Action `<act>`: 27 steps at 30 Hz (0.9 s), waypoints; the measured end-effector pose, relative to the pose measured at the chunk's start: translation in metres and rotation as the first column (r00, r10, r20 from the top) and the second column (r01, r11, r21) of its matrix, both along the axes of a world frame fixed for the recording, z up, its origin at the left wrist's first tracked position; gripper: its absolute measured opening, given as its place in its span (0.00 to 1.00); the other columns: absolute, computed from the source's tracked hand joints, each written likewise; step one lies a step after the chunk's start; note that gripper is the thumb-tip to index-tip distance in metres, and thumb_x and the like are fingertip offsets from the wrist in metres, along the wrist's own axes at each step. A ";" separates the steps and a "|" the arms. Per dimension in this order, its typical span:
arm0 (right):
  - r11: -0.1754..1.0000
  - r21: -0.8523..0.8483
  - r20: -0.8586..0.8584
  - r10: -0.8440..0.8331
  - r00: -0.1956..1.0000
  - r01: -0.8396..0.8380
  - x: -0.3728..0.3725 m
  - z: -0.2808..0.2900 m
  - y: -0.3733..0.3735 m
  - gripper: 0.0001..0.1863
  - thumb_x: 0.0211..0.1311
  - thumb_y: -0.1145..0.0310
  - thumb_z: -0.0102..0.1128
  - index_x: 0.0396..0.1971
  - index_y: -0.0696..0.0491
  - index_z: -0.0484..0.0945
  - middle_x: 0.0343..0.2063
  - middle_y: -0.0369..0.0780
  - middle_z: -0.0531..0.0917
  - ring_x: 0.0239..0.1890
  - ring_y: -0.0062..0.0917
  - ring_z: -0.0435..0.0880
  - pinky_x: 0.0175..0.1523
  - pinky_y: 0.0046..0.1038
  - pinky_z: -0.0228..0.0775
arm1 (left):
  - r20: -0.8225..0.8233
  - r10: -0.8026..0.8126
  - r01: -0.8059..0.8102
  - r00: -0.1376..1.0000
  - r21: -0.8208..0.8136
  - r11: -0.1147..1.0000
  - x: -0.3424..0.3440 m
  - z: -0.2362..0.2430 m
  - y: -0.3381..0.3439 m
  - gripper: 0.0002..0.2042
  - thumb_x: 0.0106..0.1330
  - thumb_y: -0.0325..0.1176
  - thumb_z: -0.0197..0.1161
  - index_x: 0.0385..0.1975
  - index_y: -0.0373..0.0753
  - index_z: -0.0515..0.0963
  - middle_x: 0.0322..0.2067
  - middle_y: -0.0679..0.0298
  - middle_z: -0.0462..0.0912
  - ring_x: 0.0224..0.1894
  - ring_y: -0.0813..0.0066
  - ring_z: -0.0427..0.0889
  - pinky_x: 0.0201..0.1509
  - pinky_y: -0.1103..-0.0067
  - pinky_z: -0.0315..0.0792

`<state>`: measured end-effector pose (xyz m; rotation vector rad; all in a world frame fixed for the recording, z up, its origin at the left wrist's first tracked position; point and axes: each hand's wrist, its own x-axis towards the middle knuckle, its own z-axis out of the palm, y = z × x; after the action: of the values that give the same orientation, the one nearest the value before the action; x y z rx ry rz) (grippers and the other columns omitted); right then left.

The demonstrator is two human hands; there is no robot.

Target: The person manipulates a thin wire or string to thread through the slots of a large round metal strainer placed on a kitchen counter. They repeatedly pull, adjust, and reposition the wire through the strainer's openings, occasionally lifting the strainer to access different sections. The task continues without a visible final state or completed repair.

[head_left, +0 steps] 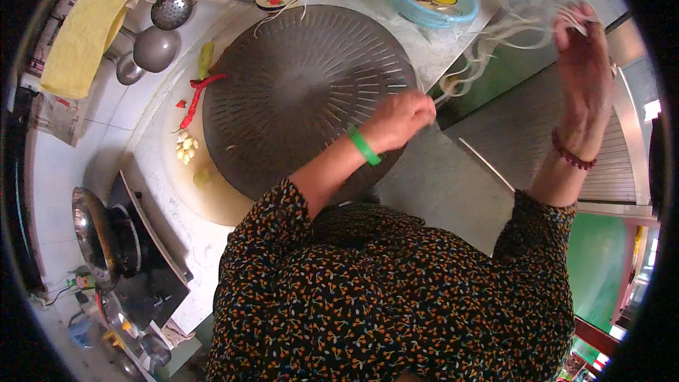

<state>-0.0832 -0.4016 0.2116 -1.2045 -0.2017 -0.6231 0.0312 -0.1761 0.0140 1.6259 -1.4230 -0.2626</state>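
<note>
Long, pale, translucent noodles (475, 64) hang in loose loops between my hands, off the counter's right edge. My right hand (583, 46) is raised at the far right, its fingers closed on the upper part of the strands. Lower and nearer, my left hand (404, 120) is closed in a fist by the trailing ends, over the right rim of a large dark round slotted plate (304, 92). Its fingertips appear to pinch the strands. A few thin pale strands (288, 8) lie at the plate's far edge.
Left of the plate, a round board (223, 201) bears red chillies (198, 95), a green pepper (206, 60) and garlic cloves (186, 147). A bagged blue basket (428, 10) stands at the back. Ladles (155, 49) hang left; a pot (95, 237) sits on the stove.
</note>
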 end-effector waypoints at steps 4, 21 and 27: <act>0.966 0.112 -0.056 -0.230 0.972 0.235 -0.065 -0.064 -0.103 0.12 0.62 0.69 0.49 0.40 0.60 0.72 0.34 0.39 0.77 0.35 0.26 0.76 0.44 0.26 0.70 | -0.530 -0.097 0.239 0.843 0.207 0.949 -0.035 0.000 0.051 0.08 0.62 0.30 0.50 0.26 0.34 0.72 0.21 0.65 0.74 0.25 0.78 0.73 0.31 0.79 0.68; 0.894 -0.264 -0.641 0.119 0.758 -0.363 -0.064 -0.203 0.161 0.22 0.46 0.75 0.65 0.44 0.57 0.73 0.38 0.40 0.79 0.39 0.24 0.79 0.43 0.23 0.71 | -0.279 0.130 -0.038 0.952 0.311 0.950 -0.088 -0.009 0.085 0.06 0.58 0.32 0.54 0.29 0.36 0.75 0.26 0.53 0.78 0.29 0.54 0.78 0.32 0.69 0.70; 0.818 -0.494 -0.614 -0.090 0.784 -0.293 -0.068 -0.194 0.168 0.17 0.47 0.74 0.65 0.40 0.56 0.74 0.30 0.39 0.79 0.30 0.22 0.77 0.36 0.23 0.71 | -0.319 0.308 -0.140 0.896 0.455 0.879 -0.088 0.007 0.107 0.08 0.58 0.33 0.54 0.29 0.36 0.76 0.26 0.55 0.79 0.29 0.61 0.80 0.32 0.72 0.71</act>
<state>-0.1513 -0.2340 0.0181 -1.9099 0.1178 -0.0156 -0.0563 -0.0686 0.0208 1.9417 -0.8973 -0.7519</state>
